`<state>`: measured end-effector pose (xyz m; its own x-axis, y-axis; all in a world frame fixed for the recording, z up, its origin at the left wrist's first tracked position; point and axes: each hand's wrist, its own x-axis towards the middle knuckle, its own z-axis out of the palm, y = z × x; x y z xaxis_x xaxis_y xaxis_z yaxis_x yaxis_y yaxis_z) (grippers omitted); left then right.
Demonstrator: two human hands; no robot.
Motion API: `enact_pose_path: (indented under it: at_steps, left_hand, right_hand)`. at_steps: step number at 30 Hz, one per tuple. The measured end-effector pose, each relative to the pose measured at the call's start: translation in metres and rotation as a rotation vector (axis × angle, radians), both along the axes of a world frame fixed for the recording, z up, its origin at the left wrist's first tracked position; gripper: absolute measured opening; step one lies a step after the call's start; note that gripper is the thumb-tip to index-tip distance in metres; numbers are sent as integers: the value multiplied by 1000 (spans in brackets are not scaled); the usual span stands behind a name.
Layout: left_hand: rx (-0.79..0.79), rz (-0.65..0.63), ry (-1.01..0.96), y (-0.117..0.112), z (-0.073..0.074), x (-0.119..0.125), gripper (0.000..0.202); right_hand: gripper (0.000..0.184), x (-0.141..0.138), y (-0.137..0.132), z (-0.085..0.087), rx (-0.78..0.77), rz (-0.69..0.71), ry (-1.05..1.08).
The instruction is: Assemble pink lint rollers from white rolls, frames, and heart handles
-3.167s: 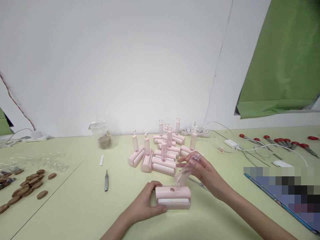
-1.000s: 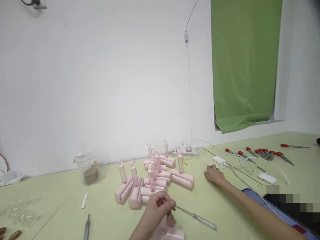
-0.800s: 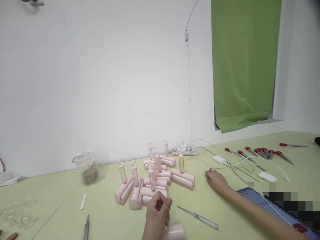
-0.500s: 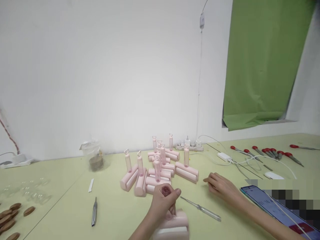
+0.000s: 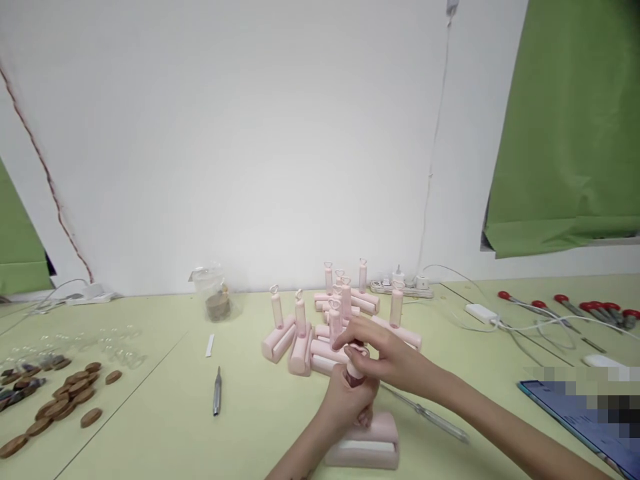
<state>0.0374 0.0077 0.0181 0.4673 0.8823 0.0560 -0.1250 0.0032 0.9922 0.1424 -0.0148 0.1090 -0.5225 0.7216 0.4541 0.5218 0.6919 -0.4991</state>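
Note:
A pink hair-remover roller (image 5: 363,457) lies on the near table, its short handle upright. My left hand (image 5: 343,403) is closed around that handle. Above it, my right hand (image 5: 395,357) pinches the pink end cap (image 5: 356,363) with a small loop, at the top of the handle. Fingers partly cover the cap, so I cannot tell how firmly it sits. Behind my hands stand several similar pink rollers (image 5: 300,357) with looped caps on their handles. A clear-handled screwdriver (image 5: 440,421) lies beneath my right forearm.
A slim metal tool (image 5: 217,393) and a white strip (image 5: 209,345) lie left of my hands. Farther left are wooden discs (image 5: 63,407) and clear pieces (image 5: 117,343). A bag (image 5: 217,303) stands near the wall. Red-ended tools (image 5: 595,310), cables and a phone (image 5: 565,413) occupy the right.
My right hand has moved left from the table to the top of the handle, where a looped cap now shows. My left hand still grips the handle. The view has turned left.

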Motion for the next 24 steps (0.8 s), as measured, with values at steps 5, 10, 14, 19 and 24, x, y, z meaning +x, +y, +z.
enact_pose_path:
  at_steps: [5, 10, 14, 19, 24]
  left_hand:
    - [0, -112, 55, 2, 4, -7, 27]
    - [0, -158, 108, 4, 5, -11, 21]
    - [0, -166, 139, 4, 5, -11, 20]
    - [-18, -141, 147, 1, 6, -9, 16]
    - [-11, -129, 161, 2, 3, -8, 18]
  right_hand:
    - [24, 0, 0, -18, -245, -39, 195]
    - [37, -4, -3, -21, -318, -13, 182]
    - [36, -2, -3, -10, -262, 51, 37]
    - [37, -4, 2, -5, -228, 99, -66]
    - [39, -8, 2, -25, -125, 63, 92]
